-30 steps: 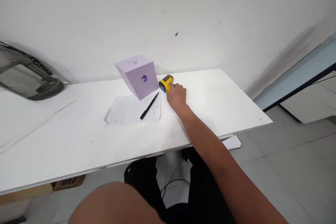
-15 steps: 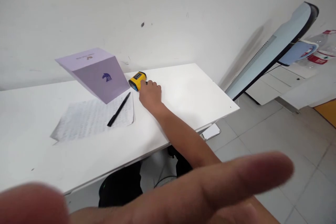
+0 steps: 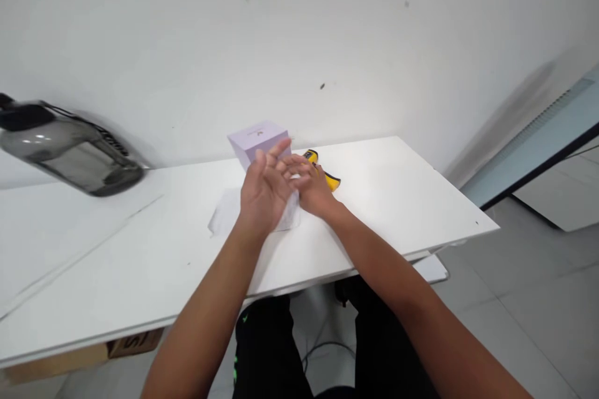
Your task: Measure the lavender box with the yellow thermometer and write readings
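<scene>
My left hand (image 3: 267, 196) is raised over the sheet of paper (image 3: 227, 209), palm showing and fingers spread, holding nothing. Close against its fingertips is my right hand (image 3: 314, 188), its fingers stretched leftward with no object visible in them. Just behind the right hand lies a yellow and black handheld device (image 3: 332, 182) with a handle, partly covered by that hand. A folded lilac card (image 3: 259, 134) with a small printed mark stands behind my left hand. The hands cover parts of the paper and card, and no pen can be seen.
A grey translucent water bottle (image 3: 70, 149) with a black cap tilts in view at the left of the white table (image 3: 397, 199). A pale panel with a dark edge (image 3: 543, 149) leans at the right. Beneath the table's left side is a cardboard box (image 3: 135, 343).
My left hand has gone from close to the camera to over the paper. My right hand has let go of the yellow device and reaches toward the left. The view has swung left, revealing the bottle.
</scene>
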A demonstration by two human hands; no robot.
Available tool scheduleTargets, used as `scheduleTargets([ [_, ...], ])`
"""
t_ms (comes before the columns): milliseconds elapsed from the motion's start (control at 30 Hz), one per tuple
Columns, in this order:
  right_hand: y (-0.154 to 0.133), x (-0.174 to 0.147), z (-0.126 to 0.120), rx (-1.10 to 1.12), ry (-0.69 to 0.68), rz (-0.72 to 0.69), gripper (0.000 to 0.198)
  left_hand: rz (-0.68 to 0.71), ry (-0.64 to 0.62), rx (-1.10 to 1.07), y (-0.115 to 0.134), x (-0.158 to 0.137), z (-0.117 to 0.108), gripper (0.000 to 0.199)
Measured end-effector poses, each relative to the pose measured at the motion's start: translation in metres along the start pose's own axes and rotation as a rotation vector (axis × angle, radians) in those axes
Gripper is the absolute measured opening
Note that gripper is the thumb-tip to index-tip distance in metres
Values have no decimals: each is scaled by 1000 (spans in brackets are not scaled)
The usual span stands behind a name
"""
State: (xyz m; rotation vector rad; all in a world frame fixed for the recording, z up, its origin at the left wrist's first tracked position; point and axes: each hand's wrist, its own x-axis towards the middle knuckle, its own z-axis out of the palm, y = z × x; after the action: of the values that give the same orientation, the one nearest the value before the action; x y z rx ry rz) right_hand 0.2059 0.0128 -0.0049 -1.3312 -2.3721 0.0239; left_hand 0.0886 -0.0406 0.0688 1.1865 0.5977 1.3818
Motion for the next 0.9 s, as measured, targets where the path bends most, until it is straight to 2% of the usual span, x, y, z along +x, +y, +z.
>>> scheduleTargets([
  [67,-2,0,1,-8,-72,-81,40,112,275,330,-5,15,-37,38],
  [100,-3,-1,2,-24,-92,-102,36,140,349,523,-8,18,-52,32],
  [167,-5,-2,3,-57,-87,-130,27,154,291,905,-15,15,-75,29],
  [233,-5,-3,6,-96,-43,-166,26,163,195,1228,-23,6,-87,39],
  [300,-4,-4,9,-151,-19,-239,27,139,108,1362,-30,-3,-92,46],
  [367,-3,-7,10,-210,-3,-260,29,128,68,1371,-35,-7,-92,49],
  [400,-2,-9,10,-236,12,-226,30,145,66,1361,-38,-8,-93,49],
  [533,4,-22,0,-282,121,113,28,291,48,1299,-45,-4,-95,47],
  [633,10,-29,-7,-186,156,240,27,290,74,1218,-50,-2,-97,41],
  [700,10,-32,-8,-48,199,215,31,279,104,1201,-52,-2,-99,36],
  [767,6,-32,-6,127,260,73,41,231,98,1163,-53,0,-100,31],
  [833,0,-32,-3,335,300,-110,47,123,94,1060,-53,0,-99,31],
  [900,-4,-32,1,549,278,-131,50,13,115,945,-52,1,-98,34],
])
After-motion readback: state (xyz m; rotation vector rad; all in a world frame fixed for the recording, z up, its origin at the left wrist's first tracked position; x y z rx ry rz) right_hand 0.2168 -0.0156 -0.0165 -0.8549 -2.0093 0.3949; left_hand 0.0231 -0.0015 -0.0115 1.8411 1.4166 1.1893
